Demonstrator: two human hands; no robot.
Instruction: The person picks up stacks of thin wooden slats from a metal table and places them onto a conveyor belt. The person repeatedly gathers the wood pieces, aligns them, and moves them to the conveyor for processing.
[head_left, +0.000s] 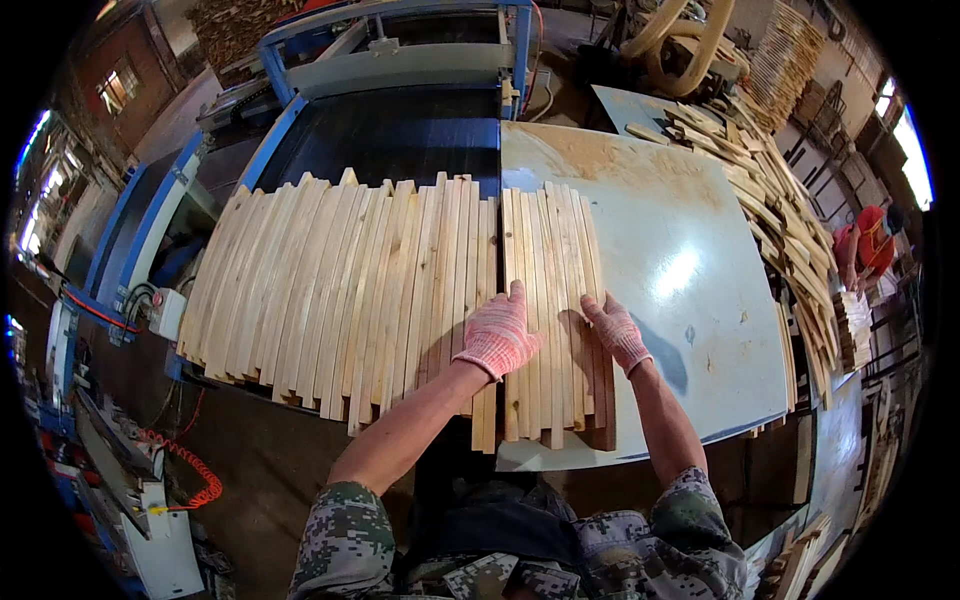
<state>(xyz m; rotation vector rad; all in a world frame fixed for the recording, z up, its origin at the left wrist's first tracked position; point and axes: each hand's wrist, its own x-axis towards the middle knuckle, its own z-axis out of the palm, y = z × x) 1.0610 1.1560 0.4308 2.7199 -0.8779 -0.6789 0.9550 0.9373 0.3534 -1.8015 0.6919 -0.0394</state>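
Note:
Long pale wooden strips (330,270) lie side by side in a wide row on the dark belt. A narrower group of wooden strips (545,370) lies to its right on the grey sheet-topped table (690,350), a dark gap between the two. My left hand (500,330), in a pink-and-white knitted glove, is closed at the left side of this group, over the gap. My right hand (617,335), gloved alike, is closed against the group's right edge. The strips sit between both hands; some fingertips are hidden. The strips' near ends are uneven.
A blue-framed machine (400,65) stands behind the belt (390,145). Wood pieces (765,185) are piled along the table's right side. Sawdust (600,150) covers the table's far part. A person in red (876,245) is at the far right. A coiled red hose (205,480) hangs lower left.

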